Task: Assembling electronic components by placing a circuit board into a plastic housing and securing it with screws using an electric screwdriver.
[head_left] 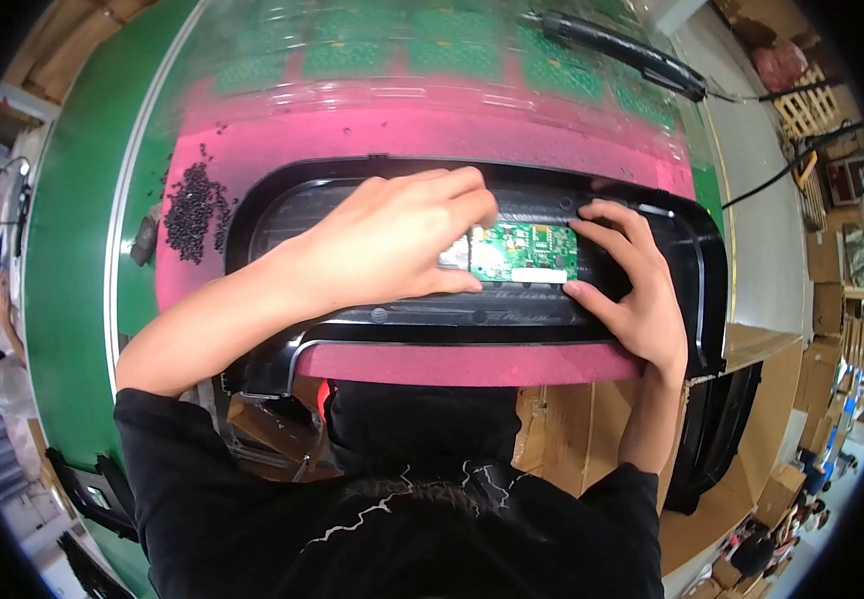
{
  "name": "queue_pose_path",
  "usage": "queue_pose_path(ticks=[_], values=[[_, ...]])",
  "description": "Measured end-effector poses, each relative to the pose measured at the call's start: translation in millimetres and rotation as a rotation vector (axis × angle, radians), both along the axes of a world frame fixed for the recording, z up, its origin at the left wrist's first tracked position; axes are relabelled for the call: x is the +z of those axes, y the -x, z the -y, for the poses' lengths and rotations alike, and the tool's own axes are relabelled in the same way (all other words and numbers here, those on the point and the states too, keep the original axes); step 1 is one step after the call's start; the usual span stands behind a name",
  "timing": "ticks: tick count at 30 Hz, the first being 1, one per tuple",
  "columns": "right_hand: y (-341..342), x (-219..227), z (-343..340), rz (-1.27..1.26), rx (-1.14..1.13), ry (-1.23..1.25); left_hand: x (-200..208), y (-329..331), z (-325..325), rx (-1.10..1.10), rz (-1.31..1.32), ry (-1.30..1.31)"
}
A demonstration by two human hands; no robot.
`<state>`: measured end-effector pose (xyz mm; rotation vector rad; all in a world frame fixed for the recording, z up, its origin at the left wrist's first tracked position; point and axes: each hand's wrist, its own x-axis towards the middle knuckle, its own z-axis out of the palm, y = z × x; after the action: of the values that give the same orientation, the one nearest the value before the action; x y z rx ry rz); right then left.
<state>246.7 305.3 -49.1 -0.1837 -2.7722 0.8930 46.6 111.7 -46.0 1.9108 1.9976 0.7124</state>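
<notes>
Gripping a green circuit board (534, 250) by its ends, L hand (392, 238) & R hand (643, 280) hold it within a black plastic housing (512, 329); step is prob. alignment, next move likely needing level, even pressure.

Black short-sleeved shirt (252, 529) with jagged white lightning-like lines (360, 515), apparently a print, across the front.

Wooden pallet (809, 110) — cardboard boxes (826, 309), far right.
</notes>
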Motion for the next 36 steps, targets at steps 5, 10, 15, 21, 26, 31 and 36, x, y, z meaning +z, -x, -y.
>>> queue_pose_path(ticks=[5, 10, 15, 21, 26, 31, 36], values=[[4.2, 1.3, 1.3, 0.025, 0.009, 0.032, 2.6, 2.7, 9.9, -0.003, -0.041, -0.034], [5.9, 18.4, -8.1, 0.001, -0.140, 0.220, 41.2, 36.2, 44.3, 0.245, -0.079, -0.396], [34.3, 27.2, -31.7, -0.334, -0.341, 0.469, 37.0, 89.5, 122.5, 0.648, -0.310, -0.212], [119.9, 19.0, -75.0, -0.130, -0.327, 0.310, 8.4, 88.9, 160.0, 0.574, -0.281, 0.081], [172.6, 23.2, -127.1, 0.151, -0.677, 0.165, -4.2, 82.2, 149.7, 0.583, -0.389, 0.052], [177.2, 22.6, -134.1, 0.170, -0.621, 0.303, -19.1, 83.5, 139.6, 0.593, -0.463, 0.012], [183.4, 20.7, -101.5, -0.007, -0.624, 0.412, -22.5, 82.4, 134.6, 0.694, -0.543, 0.076]])
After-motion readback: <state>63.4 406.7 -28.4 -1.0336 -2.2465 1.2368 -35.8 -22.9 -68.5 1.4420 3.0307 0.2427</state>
